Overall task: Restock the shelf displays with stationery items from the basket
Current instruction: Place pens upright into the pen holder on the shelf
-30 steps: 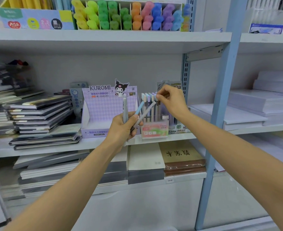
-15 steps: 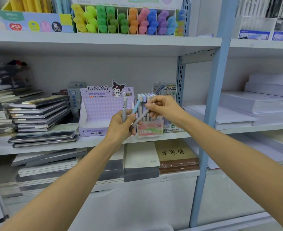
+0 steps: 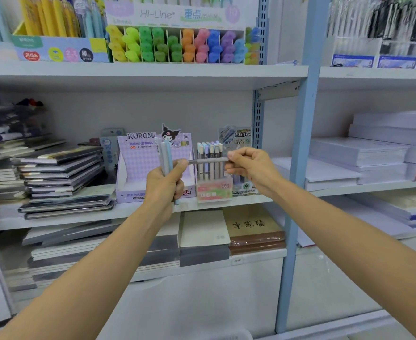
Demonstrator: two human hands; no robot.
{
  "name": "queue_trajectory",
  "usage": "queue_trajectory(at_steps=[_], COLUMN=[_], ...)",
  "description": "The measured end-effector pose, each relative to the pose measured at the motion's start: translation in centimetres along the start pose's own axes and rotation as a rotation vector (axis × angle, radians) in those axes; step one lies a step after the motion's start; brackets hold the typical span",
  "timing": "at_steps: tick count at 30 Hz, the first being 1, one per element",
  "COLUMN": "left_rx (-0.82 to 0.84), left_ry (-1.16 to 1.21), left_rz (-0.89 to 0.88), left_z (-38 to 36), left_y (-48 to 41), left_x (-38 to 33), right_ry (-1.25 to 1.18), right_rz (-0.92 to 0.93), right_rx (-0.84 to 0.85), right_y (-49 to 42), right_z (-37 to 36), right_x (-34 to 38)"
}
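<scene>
Head view: the shelf (image 3: 79, 214) runs left to right, and both hands are in front of its front edge near the right end, just left of the blue post (image 3: 297, 168). Stacked notebooks (image 3: 62, 173) fill the shelf's left part. The Kuromi box (image 3: 138, 168) and the pen box (image 3: 213, 190) stand side by side at the front edge. There is open room above the boxes up to the upper shelf (image 3: 140, 74), and paper (image 3: 336, 165) is stacked beyond the post.

The left hand (image 3: 164, 182) is a fist in front of the Kuromi box, its grip closed round a few pastel pens (image 3: 165, 153) that stand upright. The right hand (image 3: 249, 165) is level with it in front of the pen box's right side. Its grip pinches the right end of a grey pen (image 3: 208, 160), which lies level across the front of the pen box. The pen's left end reaches the left forefinger.

Half a second ago the grey pen slanted up out of the left fist, with the right fingers at its top. It is now drawn out sideways, and the remaining pens stand closer together.
</scene>
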State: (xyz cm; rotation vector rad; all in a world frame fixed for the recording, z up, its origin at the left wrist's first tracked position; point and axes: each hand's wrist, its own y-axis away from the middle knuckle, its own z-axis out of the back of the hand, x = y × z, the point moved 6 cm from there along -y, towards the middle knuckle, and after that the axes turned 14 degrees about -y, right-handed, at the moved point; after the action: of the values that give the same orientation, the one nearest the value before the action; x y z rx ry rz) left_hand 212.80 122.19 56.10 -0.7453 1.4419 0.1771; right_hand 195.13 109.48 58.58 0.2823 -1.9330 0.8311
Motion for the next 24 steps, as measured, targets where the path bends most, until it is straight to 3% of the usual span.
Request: queue_trajectory(at_steps=[3,7,14,19,24], left_rx=[-0.056,0.009,0.081,0.197,0.268], left_ry=[0.083,0.065,-0.056,-0.249,-0.273], left_rz=[-0.003,-0.007,0.029,0.002,-0.020], left_z=[0.3,-0.4,-1.5,-2.7,-3.7], left_y=[0.1,0.6,1.4,1.6,1.6], left_x=[-0.4,-0.1,0.2,-0.2,0.0], right_ry=[0.113,0.250,0.274,0.302,0.372], right_rz=[-0.160,-0.278,-0.218,0.024,0.023], right_rx=[0.187,0.447,0.440,0.238,0.310], right_y=[1.3,3.0,3.0,1.2,0.7], right_z=[-1.0,-2.6,-3.1,-3.2,-4.3], right_x=[-1.3,-3.0,-2.6,-0.3,0.1])
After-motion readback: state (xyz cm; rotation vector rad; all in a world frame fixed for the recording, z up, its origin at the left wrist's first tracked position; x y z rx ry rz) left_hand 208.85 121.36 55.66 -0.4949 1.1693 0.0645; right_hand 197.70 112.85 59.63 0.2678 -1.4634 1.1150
